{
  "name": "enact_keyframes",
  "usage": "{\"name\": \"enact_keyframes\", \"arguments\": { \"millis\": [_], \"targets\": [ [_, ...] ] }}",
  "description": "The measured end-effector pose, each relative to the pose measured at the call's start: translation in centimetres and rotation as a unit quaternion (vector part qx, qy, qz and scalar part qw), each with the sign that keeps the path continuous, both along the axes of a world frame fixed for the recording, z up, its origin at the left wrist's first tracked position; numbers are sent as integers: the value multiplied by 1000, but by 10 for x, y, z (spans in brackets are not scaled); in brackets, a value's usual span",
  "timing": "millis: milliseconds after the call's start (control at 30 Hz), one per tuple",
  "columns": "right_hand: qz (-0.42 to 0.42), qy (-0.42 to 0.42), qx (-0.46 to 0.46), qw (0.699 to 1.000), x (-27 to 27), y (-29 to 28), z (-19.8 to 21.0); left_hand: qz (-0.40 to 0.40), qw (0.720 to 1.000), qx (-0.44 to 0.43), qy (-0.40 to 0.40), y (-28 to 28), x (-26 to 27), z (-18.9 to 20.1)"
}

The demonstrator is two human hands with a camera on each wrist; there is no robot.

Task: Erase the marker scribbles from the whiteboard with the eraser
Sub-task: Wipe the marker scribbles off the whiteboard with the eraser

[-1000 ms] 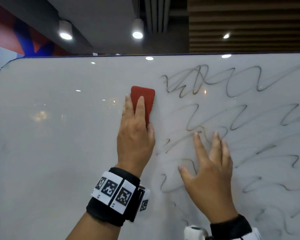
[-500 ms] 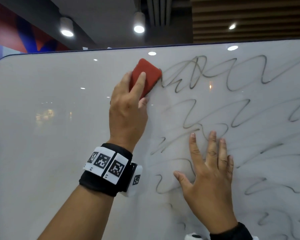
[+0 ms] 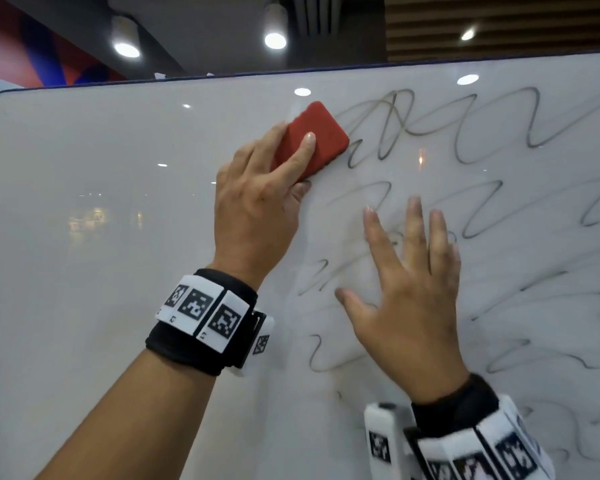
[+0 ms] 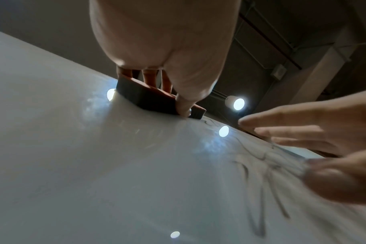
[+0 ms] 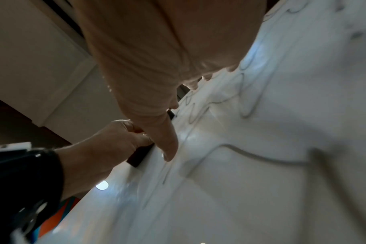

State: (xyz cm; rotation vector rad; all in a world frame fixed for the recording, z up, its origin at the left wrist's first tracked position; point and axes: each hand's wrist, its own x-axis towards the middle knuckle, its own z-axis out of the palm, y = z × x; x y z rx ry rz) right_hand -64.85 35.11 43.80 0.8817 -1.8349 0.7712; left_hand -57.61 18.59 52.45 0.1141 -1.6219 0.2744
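Observation:
A red eraser [image 3: 317, 133] lies flat against the whiteboard [image 3: 84, 271], tilted, near the board's top edge. My left hand [image 3: 257, 202] grips it, fingers over its back and thumb at its lower side. In the left wrist view the eraser [image 4: 148, 97] sits under those fingers. Dark marker scribbles [image 3: 465, 126] fill the board from the eraser's right corner rightward and downward. My right hand [image 3: 409, 289] rests flat on the scribbles with its fingers spread and straight, holding nothing. The right wrist view shows the scribbles [image 5: 246, 112] close up.
The board's left half carries only faint smears and reflections. Its dark top edge [image 3: 291, 72] runs just above the eraser. Ceiling lamps [image 3: 274, 39] and a wooden slatted panel [image 3: 499, 22] lie behind the board.
My left hand has carried the eraser up and to the right, turning it, until its corner meets the top row of scribbles. The right hand has stayed flat on the board.

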Motion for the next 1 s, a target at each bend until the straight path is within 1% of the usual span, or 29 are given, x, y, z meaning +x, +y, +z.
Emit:
{"name": "enact_keyframes", "arguments": {
  "millis": [67,133,300,467,533,600,633,667,700,800,833,900,967,1000],
  "targets": [
    [-2,-8,39,999,-2,-2,19,0,1000,13,-5,1,1,1],
    [-2,-25,67,997,-7,-4,23,-3,1000,14,-13,1,0,0],
    [5,-14,55,998,-11,-4,17,4,1000,15,-25,-2,2,3],
    [5,-18,64,998,-10,-3,17,-2,997,72,11,0,0,12],
    [7,-19,63,998,-11,-3,17,-8,999,47,5,5,-3,6],
    [8,-17,58,998,-11,-3,17,-1,999,-26,-25,7,-5,-8],
    [9,-16,56,998,-11,-3,16,6,998,-53,-39,6,-3,-12],
    [11,-16,54,998,-11,-3,16,12,997,-60,-46,4,-1,-12],
    [12,-17,54,998,-11,-3,16,18,998,-46,-41,1,1,-8],
    [12,-21,59,998,-11,-3,14,7,997,70,18,-10,7,11],
    [12,-21,60,998,-11,-3,14,6,996,81,27,-11,7,13],
    [14,-23,57,998,-12,-3,13,9,999,40,8,-8,6,6],
    [15,-23,53,998,-11,-3,12,6,1000,-16,-25,-6,6,-10],
    [14,-23,52,998,-11,-3,12,4,999,-30,-36,-6,7,-17]
  ]
}}
